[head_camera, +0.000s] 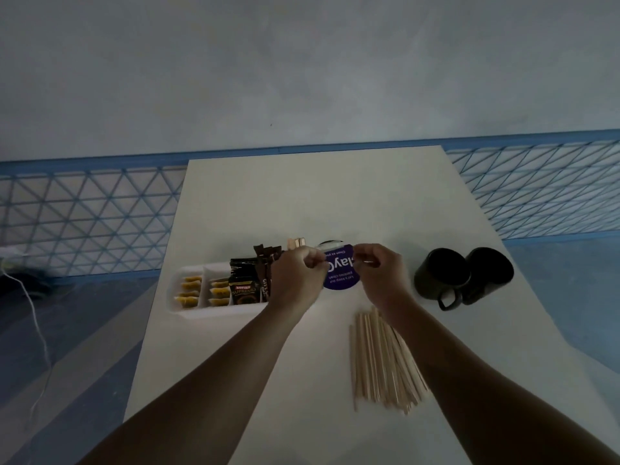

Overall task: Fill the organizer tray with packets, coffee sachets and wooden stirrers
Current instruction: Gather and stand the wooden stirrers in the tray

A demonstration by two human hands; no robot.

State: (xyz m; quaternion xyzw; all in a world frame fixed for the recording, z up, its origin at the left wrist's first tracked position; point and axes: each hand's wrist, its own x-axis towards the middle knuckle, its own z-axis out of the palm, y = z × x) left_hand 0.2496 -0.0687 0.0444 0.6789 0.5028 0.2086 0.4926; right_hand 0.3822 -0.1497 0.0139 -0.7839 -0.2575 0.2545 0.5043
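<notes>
A white organizer tray (188, 312) lies left of centre on the white table (302, 203). Its left compartments hold yellow packets (191, 290), and dark coffee sachets (243, 288) stand upright further right. A few wooden stirrers (297, 243) stick up behind my left hand (298, 275). Both hands are raised just right of the tray, fingers curled. My left hand and my right hand (379, 271) pinch something thin between them; I cannot tell what. A purple round sign (340, 271) shows between the hands. A loose pile of wooden stirrers (382, 360) lies on the table under my right forearm.
Two black mugs (464, 276) stand side by side at the right of the table. A blue wire fence (87, 216) runs behind the table against a grey wall. A white cable (37, 323) trails on the floor at the left.
</notes>
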